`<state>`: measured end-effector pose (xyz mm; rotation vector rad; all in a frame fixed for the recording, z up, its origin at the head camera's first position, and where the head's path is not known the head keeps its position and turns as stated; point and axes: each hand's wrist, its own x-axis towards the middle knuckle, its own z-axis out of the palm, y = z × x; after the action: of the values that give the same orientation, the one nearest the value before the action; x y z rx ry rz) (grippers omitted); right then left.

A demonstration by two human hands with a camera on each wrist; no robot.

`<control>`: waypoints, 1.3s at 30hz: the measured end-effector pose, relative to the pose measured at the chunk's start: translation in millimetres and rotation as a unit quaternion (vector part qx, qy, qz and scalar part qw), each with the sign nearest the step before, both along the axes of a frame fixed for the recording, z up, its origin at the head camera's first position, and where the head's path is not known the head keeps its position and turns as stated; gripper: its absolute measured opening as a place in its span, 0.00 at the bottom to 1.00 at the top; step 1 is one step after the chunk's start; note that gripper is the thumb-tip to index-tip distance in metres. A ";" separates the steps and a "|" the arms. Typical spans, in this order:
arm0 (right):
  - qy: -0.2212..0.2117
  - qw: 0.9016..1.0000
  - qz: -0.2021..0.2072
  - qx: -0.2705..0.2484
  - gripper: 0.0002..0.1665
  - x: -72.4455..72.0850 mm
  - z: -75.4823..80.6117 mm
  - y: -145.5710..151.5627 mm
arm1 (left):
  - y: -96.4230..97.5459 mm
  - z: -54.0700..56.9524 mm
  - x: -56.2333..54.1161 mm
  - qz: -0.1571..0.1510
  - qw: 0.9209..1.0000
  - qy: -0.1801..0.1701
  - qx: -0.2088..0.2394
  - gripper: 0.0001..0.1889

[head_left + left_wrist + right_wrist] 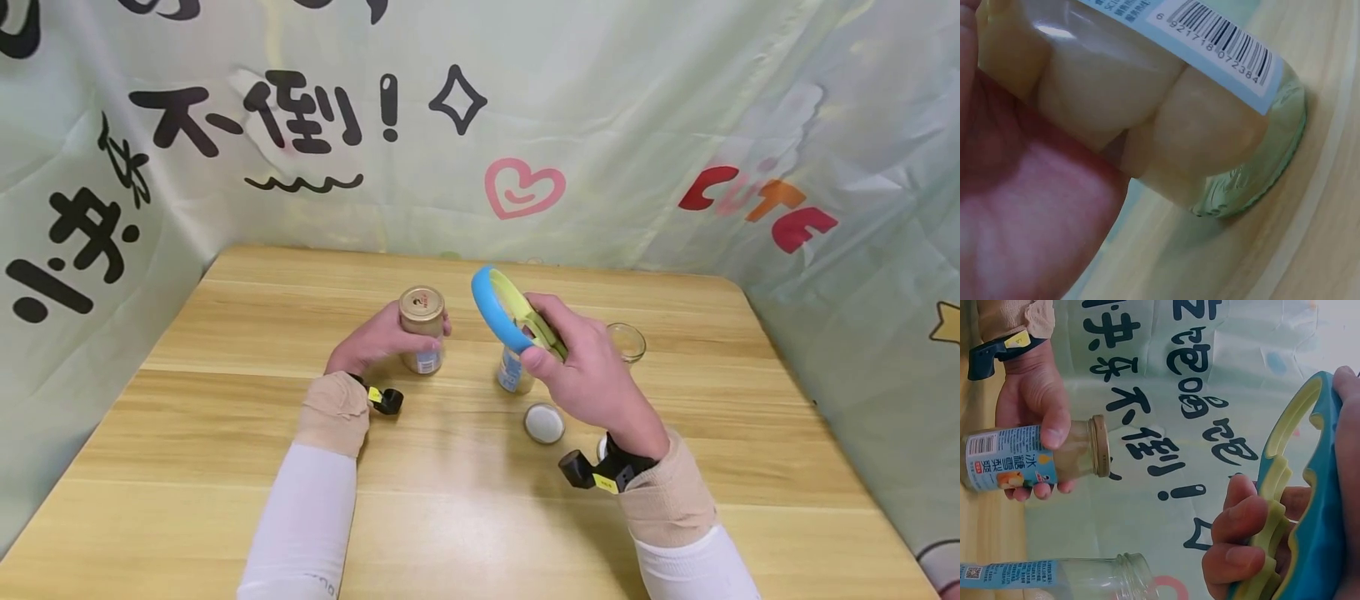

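Observation:
My left hand (386,335) grips a glass jar (426,361) of pale fruit pieces, its fingers and thumb wrapped round the side. The jar stands upright on the table with its gold lid (422,303) on. A blue label with a barcode (1222,37) shows close up in the left wrist view. In my right hand (592,367) is a blue and green jar opener (498,312), held raised above the table. Behind and below it stands a second labelled jar (513,372), partly hidden. The right wrist view shows that jar's threaded glass mouth (1134,575) without a lid.
A lid (543,423) lies with its white inside up in front of the second jar. Another pale round piece (602,447) peeks out beside the right wrist camera. A round glass rim (627,342) shows behind my right hand. A printed curtain (420,208) hangs behind the wooden table (450,517).

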<state>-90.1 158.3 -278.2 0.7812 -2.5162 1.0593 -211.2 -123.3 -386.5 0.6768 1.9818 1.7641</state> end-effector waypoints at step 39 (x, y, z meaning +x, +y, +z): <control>-0.057 0.970 -0.127 0.201 0.45 11.7 -19.8 -63.3 | 17.8 -9.2 1.0 -0.175 0.981 0.044 0.068 0.25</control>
<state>-78.4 95.0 -298.0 0.4812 -2.8772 0.5294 -210.2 -105.5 -395.6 1.0917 1.6772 1.6845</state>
